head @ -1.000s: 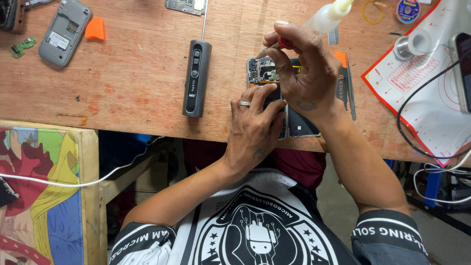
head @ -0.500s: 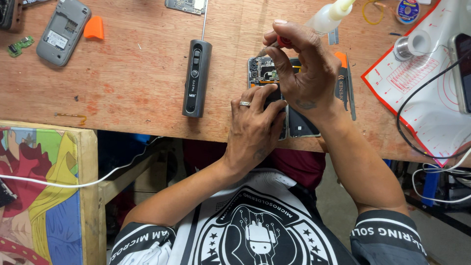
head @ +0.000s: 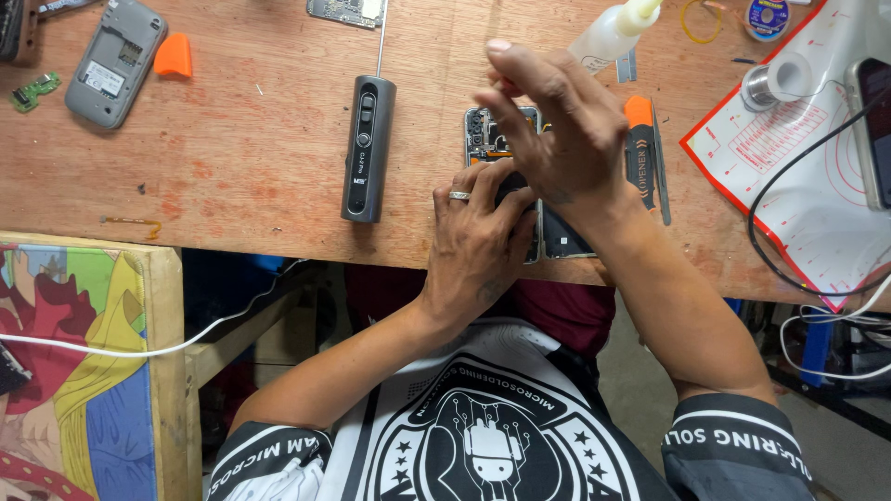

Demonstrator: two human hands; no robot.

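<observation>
Opened phone: an opened smartphone (head: 484,130) with its back cover off lies on the wooden workbench (head: 251,158) near the front edge – circuit parts show at its top end, the rest is mostly hidden under the two hands.
Left hand: the left hand (head: 478,243) lies flat on the lower part of the phone, fingers bent down onto it and pressing it to the bench; a ring sits on one finger. It grips nothing that I can see – it only steadies the phone.
Right hand: the right hand (head: 561,139) is raised just over the upper half of the phone, fingers loosely spread and curved. Something small and reddish shows at the fingertips, but whether it is pinched there cannot be told.
Left of the phone: a dark electric screwdriver (head: 367,148) with a thin metal shaft lies lengthwise, just beside the phone.
Right of the phone: an orange-capped opening tool (head: 640,148) and metal tweezers (head: 661,167) lie side by side.
Far edge: a white squeeze bottle (head: 613,30) stands tilted behind the right hand.
Right side: a white work mat with red edge (head: 789,167) carries a solder spool (head: 770,82) and a black cable (head: 798,186).
Left corner: a grey handset (head: 116,60) lies face down, an orange pick (head: 174,56) just beside it.
</observation>
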